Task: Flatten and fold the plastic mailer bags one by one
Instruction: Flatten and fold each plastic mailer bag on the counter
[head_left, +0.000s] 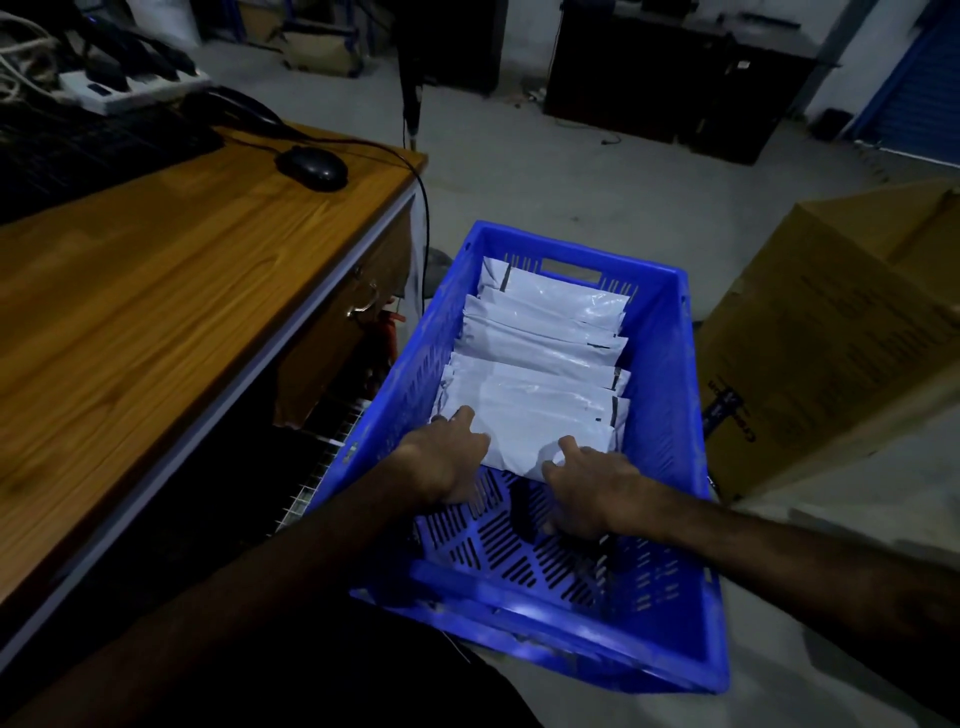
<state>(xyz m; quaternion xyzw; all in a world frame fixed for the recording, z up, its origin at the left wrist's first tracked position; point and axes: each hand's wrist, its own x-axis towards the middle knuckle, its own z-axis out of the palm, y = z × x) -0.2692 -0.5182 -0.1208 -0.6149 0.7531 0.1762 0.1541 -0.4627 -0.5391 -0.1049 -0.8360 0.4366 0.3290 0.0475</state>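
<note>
Dim room, so small detail uncertain.

Risks first, by judgement. Crate (670, 364) sits on the floor beside the desk (156, 291), slotted base bare at the near end; a hard pull on the nearest packet could drag the overlapped row behind it and undo the stacking. Slick film likely to slide between packets, so one lifted corner may bring two bags up instead of one. Springy plastic could also reopen a fold once let go, leaving a packet bulging above its neighbours. Poor light might hide a crooked edge.

Box (831, 332) stands just right of the crate, apart from the work. Mouse (311, 167) and its cable lie on the desk, well clear.

Bags (545, 364): white, glossy, folded into long narrow packets, laid crosswise in the crate and overlapping like shingles from far wall toward the near end. Dark strips visible at some ends. Surfaces slightly wrinkled, catching faint highlights. Nearest bag (519, 431) on top of the row's front edge.

Left hand (441, 457) resting on the near left corner of that bag, thumb on top, fingers curled at its edge. Right hand (592, 488) likewise pinching the near right corner, fingers tucked under. Both grasping the same bag.
</note>
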